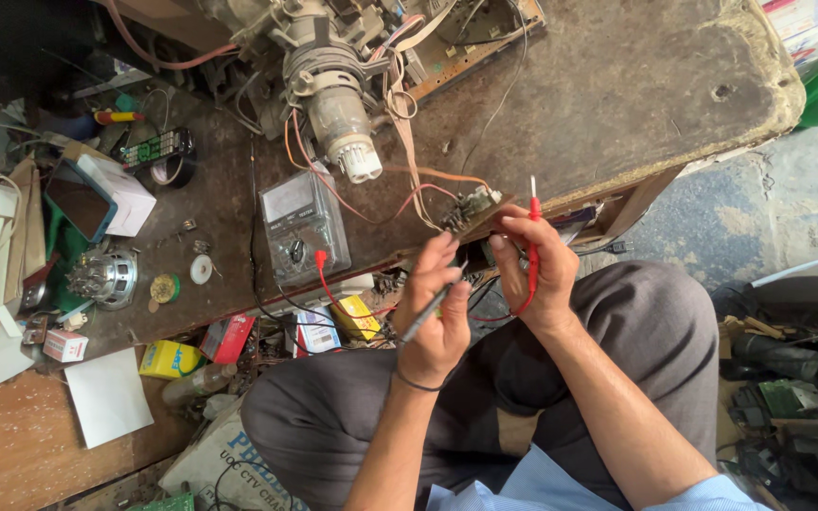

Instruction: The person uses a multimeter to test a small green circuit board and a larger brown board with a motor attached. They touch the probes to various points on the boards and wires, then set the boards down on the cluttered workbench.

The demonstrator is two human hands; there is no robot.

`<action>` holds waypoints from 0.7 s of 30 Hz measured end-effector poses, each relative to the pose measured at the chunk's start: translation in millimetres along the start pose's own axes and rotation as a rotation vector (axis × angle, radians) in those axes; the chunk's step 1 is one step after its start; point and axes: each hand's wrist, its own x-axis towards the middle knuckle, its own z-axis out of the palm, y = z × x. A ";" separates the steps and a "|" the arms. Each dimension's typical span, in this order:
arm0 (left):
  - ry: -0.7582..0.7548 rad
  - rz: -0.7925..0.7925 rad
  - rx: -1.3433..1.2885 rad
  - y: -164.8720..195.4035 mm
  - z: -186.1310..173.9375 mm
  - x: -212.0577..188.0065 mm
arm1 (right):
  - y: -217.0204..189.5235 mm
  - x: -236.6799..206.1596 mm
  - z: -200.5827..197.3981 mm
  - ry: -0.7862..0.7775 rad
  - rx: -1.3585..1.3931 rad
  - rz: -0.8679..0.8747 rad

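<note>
While grime coats the wide, scuffed brown wooden workbench point(617, 85), a bulky grey metal-and-glass tube assembly point(333, 85) lies at its far side, and one grey boxy analogue meter point(303, 227) sits nearer, left of the hands. Two probes are in use: the right hand point(537, 270) is clamped on the slim red plastic probe point(533, 241), the left hand point(437, 317) on the thin black probe point(428, 312). Both tips meet one small circuit board point(471, 206) at the bench's near edge.
</note>
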 end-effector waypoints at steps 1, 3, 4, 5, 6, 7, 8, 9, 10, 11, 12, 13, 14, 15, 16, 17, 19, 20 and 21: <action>-0.023 0.041 0.028 -2.4 -0.3 -0.3 | -0.4 0.5 -0.1 0.016 -0.006 -0.018; -0.071 0.122 0.081 -8.3 -0.3 -1.5 | -1.1 1.5 -0.6 0.048 -0.022 -0.052; -0.079 0.129 0.090 -11.0 0.0 -3.1 | -1.2 2.1 -0.7 0.065 -0.031 -0.056; -0.086 0.137 0.099 -13.5 0.1 -5.0 | -1.3 2.8 -0.5 0.082 -0.039 -0.060; -0.094 0.144 0.108 -15.7 0.4 -7.3 | -1.4 3.6 -0.4 0.098 -0.048 -0.063; -0.097 0.150 0.133 -17.5 0.7 -9.8 | -1.8 4.2 -0.1 0.106 -0.015 -0.064; -0.101 0.157 0.158 -19.1 0.8 -12.3 | -2.0 5.0 1.3 0.114 0.019 -0.065; -0.104 0.165 0.183 -20.6 1.1 -14.5 | -2.5 5.8 1.7 0.122 0.052 -0.066; -0.100 0.154 0.178 -22.1 1.2 -16.0 | -3.6 6.0 1.1 0.114 -0.018 -0.071; -0.096 0.142 0.171 -23.2 1.4 -17.4 | -4.9 6.2 0.1 0.105 -0.090 -0.075; -0.092 0.131 0.164 -24.2 1.7 -18.3 | -6.1 6.4 -0.9 0.096 -0.161 -0.080; -0.080 0.124 0.157 -25.0 1.7 -18.6 | -6.9 6.9 -1.1 0.092 -0.175 -0.072; -0.068 0.116 0.151 -25.5 1.3 -18.8 | -7.5 7.0 -0.9 0.088 -0.189 -0.063; -0.056 0.108 0.146 -25.5 0.9 -18.7 | -7.8 7.1 -0.7 0.084 -0.202 -0.055; -0.049 0.109 0.136 -25.3 0.7 -18.5 | -7.8 7.2 -0.6 0.079 -0.202 -0.043; -0.042 0.110 0.127 -25.0 0.2 -18.2 | -7.3 7.2 -0.3 0.075 -0.200 -0.032; -0.043 0.120 0.119 -23.9 -1.3 -17.7 | -5.6 6.6 0.9 0.074 -0.200 0.002; -0.051 0.128 0.119 -23.3 -2.3 -17.8 | -4.6 5.9 1.7 0.077 -0.202 0.025; -0.059 0.138 0.117 -22.9 -2.7 -17.7 | -3.3 5.3 2.0 0.081 -0.205 0.047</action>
